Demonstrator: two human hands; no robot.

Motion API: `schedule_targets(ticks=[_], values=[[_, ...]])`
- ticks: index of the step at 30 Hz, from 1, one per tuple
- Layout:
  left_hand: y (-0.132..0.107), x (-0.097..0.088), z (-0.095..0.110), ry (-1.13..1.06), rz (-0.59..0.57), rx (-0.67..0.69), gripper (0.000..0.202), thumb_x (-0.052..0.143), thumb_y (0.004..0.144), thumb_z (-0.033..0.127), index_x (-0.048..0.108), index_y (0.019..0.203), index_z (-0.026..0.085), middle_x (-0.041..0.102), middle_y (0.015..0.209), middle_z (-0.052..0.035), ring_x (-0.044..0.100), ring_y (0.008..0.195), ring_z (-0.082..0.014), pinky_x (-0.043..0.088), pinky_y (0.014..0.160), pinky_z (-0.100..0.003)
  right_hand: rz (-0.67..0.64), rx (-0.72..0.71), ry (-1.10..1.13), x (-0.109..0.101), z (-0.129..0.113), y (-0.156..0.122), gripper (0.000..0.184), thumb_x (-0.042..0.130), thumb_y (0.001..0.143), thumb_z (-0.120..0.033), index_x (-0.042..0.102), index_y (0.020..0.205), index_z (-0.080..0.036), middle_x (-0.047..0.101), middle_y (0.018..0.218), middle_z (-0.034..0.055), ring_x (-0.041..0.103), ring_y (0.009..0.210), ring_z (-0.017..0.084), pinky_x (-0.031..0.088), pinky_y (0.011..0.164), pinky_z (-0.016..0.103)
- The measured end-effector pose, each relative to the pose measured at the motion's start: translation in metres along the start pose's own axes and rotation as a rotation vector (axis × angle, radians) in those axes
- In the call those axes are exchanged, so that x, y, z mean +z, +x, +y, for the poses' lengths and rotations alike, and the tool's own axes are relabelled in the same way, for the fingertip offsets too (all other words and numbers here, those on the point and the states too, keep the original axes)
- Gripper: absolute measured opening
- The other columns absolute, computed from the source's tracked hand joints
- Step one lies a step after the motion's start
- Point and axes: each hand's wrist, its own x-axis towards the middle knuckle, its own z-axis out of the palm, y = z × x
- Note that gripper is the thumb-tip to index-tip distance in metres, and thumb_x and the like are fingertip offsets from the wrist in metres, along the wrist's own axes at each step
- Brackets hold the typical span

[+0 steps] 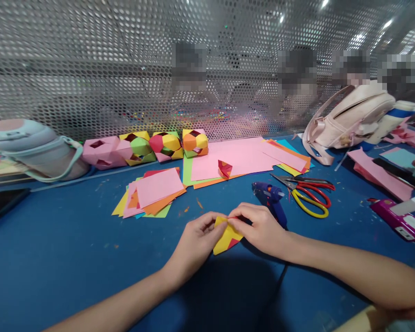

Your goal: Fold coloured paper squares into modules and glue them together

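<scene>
Paper comes first: one folded yellow piece (222, 243) with a red patch showing near its lower edge sits between two bare hands, just above the blue table (90, 258), in front of the person. Left hand (198, 237) and right hand (263, 227) both grasp it, thumbs and fingertips pinching its upper edge close together. The left forearm slants up from the bottom left; the right reaches in from the lower right, its wrist nearly level and the fingers curled inward. Beyond the hands lies one small red folded piece (224, 169) on one large pink sheet (242, 154). One stack of cut paper (161, 186) rests to the left. Three multicoloured paper balls (166, 146) stand in a row beside pink folded work (105, 152), whose count I cannot tell. Near the right hand are one blue glue gun (271, 198) and scissors (309, 196) with red and yellow handles, overlapping.
</scene>
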Motion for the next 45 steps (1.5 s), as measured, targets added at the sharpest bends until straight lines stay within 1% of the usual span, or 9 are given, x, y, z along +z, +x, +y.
schedule_targets(ticks=[19, 22, 25, 27, 31, 35, 37, 40, 45], values=[[0.003, 0.003, -0.007, -0.035, 0.11, 0.012, 0.02, 0.065, 0.068, 0.037, 0.061, 0.071, 0.017, 0.057, 0.061, 0.0042, 0.049, 0.053, -0.0095, 0.039, 0.047, -0.018, 0.014, 0.055, -0.081, 0.007, 0.005, 0.001, 0.011, 0.051, 0.085, -0.019, 0.056, 0.075, -0.016, 0.058, 0.071, 0.0003, 0.054, 0.065, 0.011, 0.043, 0.06, 0.023], [0.005, 0.001, -0.005, -0.045, 0.128, -0.005, 0.021, 0.065, 0.066, 0.037, 0.06, 0.071, 0.017, 0.056, 0.061, 0.0047, 0.048, 0.052, -0.0093, 0.039, 0.048, -0.019, 0.058, -0.11, -0.106, -0.008, -0.011, -0.001, 0.01, 0.052, 0.085, -0.022, 0.056, 0.09, -0.015, 0.057, 0.08, 0.0044, 0.055, 0.071, 0.013, 0.047, 0.064, 0.025], [0.008, -0.002, -0.005, -0.046, 0.154, -0.039, 0.023, 0.065, 0.065, 0.038, 0.059, 0.073, 0.017, 0.057, 0.062, 0.0042, 0.05, 0.054, -0.0104, 0.039, 0.049, -0.02, 0.158, -0.426, -0.201, -0.042, -0.036, -0.008, 0.024, 0.053, 0.083, -0.015, 0.051, 0.107, -0.014, 0.059, 0.095, 0.0102, 0.057, 0.09, 0.019, 0.049, 0.077, 0.032], [0.01, -0.004, -0.006, -0.055, 0.164, -0.056, 0.024, 0.065, 0.065, 0.038, 0.058, 0.074, 0.017, 0.057, 0.063, 0.0042, 0.05, 0.055, -0.0108, 0.038, 0.049, -0.02, 0.242, -0.51, -0.317, -0.068, -0.044, -0.014, 0.031, 0.054, 0.08, -0.013, 0.051, 0.111, -0.018, 0.06, 0.096, 0.0086, 0.056, 0.092, 0.02, 0.048, 0.08, 0.035], [0.013, -0.005, -0.009, -0.083, 0.171, -0.051, 0.026, 0.066, 0.065, 0.039, 0.056, 0.076, 0.018, 0.055, 0.062, 0.0052, 0.048, 0.054, -0.0098, 0.036, 0.049, -0.019, 0.612, -0.318, -0.237, -0.1, -0.019, -0.028, 0.031, 0.05, 0.081, -0.014, 0.052, 0.111, -0.024, 0.055, 0.101, 0.0075, 0.055, 0.088, 0.02, 0.048, 0.073, 0.036], [0.015, -0.004, -0.011, -0.09, 0.152, -0.071, 0.025, 0.066, 0.066, 0.038, 0.056, 0.076, 0.017, 0.055, 0.059, 0.0056, 0.047, 0.053, -0.0092, 0.035, 0.048, -0.018, 0.281, 0.224, -0.226, -0.096, 0.023, -0.036, 0.03, 0.052, 0.08, -0.026, 0.049, 0.109, -0.018, 0.058, 0.099, 0.0082, 0.057, 0.086, 0.019, 0.048, 0.075, 0.037], [0.015, -0.003, -0.011, -0.077, 0.156, -0.066, 0.025, 0.066, 0.066, 0.038, 0.057, 0.077, 0.017, 0.055, 0.059, 0.0054, 0.047, 0.053, -0.009, 0.036, 0.048, -0.018, 0.131, 0.388, -0.241, -0.084, 0.035, -0.035, 0.041, 0.059, 0.076, -0.033, 0.048, 0.112, -0.017, 0.059, 0.102, 0.009, 0.058, 0.088, 0.02, 0.047, 0.076, 0.037], [0.014, -0.003, -0.012, -0.065, 0.167, -0.059, 0.026, 0.067, 0.065, 0.038, 0.058, 0.077, 0.017, 0.056, 0.062, 0.0048, 0.048, 0.055, -0.0091, 0.036, 0.049, -0.018, 0.055, 0.45, -0.269, -0.066, 0.041, -0.027, 0.045, 0.065, 0.071, -0.041, 0.053, 0.107, -0.016, 0.062, 0.096, 0.0084, 0.059, 0.084, 0.021, 0.047, 0.074, 0.036], [0.013, -0.005, -0.011, -0.036, 0.157, -0.091, 0.026, 0.066, 0.066, 0.039, 0.058, 0.077, 0.017, 0.055, 0.06, 0.0051, 0.048, 0.054, -0.0094, 0.036, 0.048, -0.018, 0.114, 0.479, -0.208, -0.051, 0.045, -0.016, 0.029, 0.057, 0.076, -0.035, 0.059, 0.097, -0.015, 0.064, 0.083, 0.0052, 0.057, 0.069, 0.017, 0.046, 0.063, 0.03]])
